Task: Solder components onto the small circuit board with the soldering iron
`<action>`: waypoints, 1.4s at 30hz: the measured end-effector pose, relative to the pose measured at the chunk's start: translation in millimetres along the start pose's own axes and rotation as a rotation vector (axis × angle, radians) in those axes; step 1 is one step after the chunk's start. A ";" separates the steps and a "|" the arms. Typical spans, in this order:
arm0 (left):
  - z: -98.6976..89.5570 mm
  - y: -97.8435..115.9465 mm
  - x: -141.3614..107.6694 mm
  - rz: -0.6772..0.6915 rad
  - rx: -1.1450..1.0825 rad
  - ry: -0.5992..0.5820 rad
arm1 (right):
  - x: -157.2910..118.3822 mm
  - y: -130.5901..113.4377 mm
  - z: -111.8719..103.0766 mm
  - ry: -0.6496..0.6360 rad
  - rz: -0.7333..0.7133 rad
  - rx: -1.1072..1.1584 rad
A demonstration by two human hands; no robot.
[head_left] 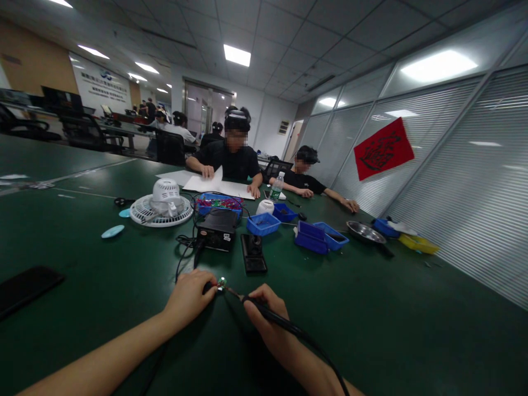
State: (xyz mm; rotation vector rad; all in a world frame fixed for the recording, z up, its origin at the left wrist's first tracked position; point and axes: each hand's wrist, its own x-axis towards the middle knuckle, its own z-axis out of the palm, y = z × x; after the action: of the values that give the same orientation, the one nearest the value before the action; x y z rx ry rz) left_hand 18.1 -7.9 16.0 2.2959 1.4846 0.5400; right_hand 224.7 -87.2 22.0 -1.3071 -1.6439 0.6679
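Note:
My right hand grips a soldering iron like a pen, its metal tip pointing left. The tip reaches a small green circuit board, though I cannot tell whether they touch. My left hand is closed at the board's left side, pinching it just above the table; a small dark piece shows by the fingertips, its kind unclear. Beyond my hands stands a black soldering station with cables. To its right lies a black iron stand.
A white fan part lies at the left, near a dark phone. Blue bins, a metal bowl and a yellow tray stand to the right. Across the table sit two people; one handles white sheets.

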 end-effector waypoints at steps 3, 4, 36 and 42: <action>-1.5 1.6 -0.1 -0.003 0.012 -0.005 | 0.1 0.6 -0.3 -0.001 -0.003 -0.001; -1.8 1.9 -0.1 -0.002 0.014 -0.005 | 0.1 1.0 -0.2 -0.001 -0.004 0.002; -0.2 -0.5 -0.6 0.010 0.005 0.001 | 1.0 -8.9 -1.4 0.018 0.026 0.000; -0.1 -0.8 0.5 0.015 0.002 0.002 | 0.4 -10.6 -1.7 0.010 0.030 -0.008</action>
State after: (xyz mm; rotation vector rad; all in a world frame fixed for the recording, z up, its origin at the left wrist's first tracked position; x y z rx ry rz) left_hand 17.6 -7.1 15.7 2.3105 1.4702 0.5453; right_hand 221.4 -90.1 31.8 -1.3407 -1.6227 0.6721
